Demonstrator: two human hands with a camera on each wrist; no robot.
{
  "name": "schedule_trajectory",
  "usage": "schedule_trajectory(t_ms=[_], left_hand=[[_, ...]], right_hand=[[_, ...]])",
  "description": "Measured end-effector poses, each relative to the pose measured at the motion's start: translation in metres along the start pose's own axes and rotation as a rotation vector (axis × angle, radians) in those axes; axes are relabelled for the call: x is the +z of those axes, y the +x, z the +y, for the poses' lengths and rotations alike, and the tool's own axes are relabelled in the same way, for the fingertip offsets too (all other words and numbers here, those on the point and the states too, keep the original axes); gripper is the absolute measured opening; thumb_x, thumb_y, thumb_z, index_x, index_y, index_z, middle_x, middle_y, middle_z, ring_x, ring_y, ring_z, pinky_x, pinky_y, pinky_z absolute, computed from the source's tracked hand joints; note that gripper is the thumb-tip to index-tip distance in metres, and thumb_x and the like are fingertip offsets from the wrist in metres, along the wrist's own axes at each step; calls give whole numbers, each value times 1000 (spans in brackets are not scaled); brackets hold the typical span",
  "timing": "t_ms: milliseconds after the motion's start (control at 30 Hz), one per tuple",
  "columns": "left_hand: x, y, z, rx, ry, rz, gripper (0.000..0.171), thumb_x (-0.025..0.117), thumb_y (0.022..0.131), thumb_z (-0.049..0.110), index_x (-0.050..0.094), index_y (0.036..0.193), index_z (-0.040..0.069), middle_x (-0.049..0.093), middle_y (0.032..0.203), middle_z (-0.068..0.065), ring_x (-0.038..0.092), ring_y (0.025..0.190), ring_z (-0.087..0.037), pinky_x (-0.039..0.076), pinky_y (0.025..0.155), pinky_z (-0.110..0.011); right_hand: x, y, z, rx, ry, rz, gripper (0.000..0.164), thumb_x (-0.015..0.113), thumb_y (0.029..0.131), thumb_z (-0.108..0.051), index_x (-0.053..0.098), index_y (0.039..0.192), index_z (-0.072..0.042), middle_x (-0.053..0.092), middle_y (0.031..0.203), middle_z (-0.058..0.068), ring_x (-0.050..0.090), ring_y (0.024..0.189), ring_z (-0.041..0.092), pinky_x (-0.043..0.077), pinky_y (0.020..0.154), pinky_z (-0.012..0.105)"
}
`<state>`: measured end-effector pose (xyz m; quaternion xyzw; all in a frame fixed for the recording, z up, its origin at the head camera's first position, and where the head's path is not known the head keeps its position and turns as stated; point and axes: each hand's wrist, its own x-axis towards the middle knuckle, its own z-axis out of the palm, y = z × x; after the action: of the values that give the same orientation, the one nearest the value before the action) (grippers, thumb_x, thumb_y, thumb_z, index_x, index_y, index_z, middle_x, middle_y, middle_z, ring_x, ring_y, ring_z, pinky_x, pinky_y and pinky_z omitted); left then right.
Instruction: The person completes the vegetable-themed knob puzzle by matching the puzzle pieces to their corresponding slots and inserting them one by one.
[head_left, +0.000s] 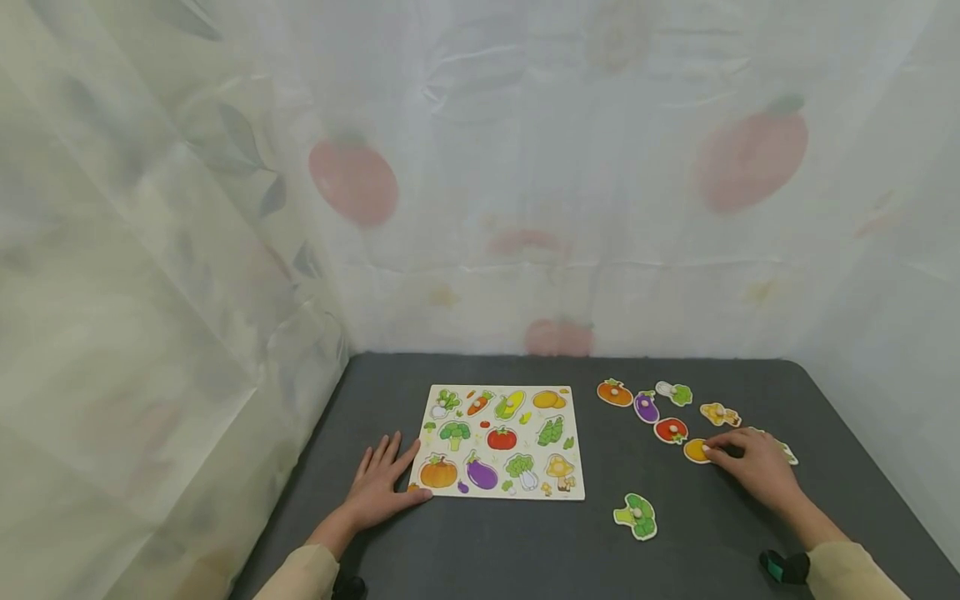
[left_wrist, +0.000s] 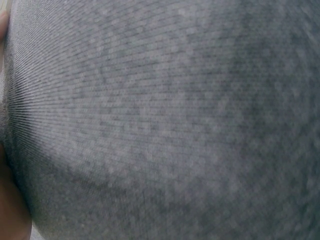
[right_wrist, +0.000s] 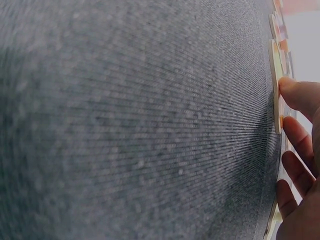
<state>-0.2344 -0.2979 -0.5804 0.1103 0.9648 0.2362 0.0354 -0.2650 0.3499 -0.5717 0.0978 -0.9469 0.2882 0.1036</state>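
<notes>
A white puzzle board (head_left: 517, 492) printed with vegetables lies left of centre on the table. My left hand (head_left: 378, 492) rests with spread fingers at its left edge, the thumb by the lower-left corner. On the right, my right hand (head_left: 757, 471) pinches the small knob of a yellow potato puzzle piece (head_left: 693, 451) between thumb and fingertip. In the right wrist view, the thumb (right_wrist: 295, 95) and a finger (right_wrist: 299, 137) meet the face of that thin piece (right_wrist: 275, 85), which lies close over the cloth. Another piece (head_left: 787, 452) is partly hidden behind the right hand.
Pumpkin (head_left: 615, 392), eggplant (head_left: 646, 408), bok choy (head_left: 682, 394), mushroom (head_left: 712, 412) and tomato (head_left: 667, 429) pieces lie behind the right hand. A broccoli piece (head_left: 645, 525) sits nearer the front. Patterned curtains (head_left: 480, 300) border the dark table (head_left: 517, 550) at the back and sides.
</notes>
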Motion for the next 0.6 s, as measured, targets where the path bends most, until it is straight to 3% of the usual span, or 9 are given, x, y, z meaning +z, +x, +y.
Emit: schedule_trajectory(t_ms=[367,600], left_hand=[[2,0,0,2,16,-2,98,65,86,72,32,163,22,15,168,-21,5,155,-43,-3,120,-64],[2,-1,-2,16,-6,19,97,66,86,72,32,163,23,16,168,-23,5,154,-44,-4,120,-65]], right_hand=[[-4,-1,-4,16,3,-33,26,78,93,-30,80,102,-6,73,104,14,60,103,42,36,93,62],[-1,0,-3,-15,-29,2,21,80,91,-26,79,99,-7,73,101,13,60,101,41,36,94,63]])
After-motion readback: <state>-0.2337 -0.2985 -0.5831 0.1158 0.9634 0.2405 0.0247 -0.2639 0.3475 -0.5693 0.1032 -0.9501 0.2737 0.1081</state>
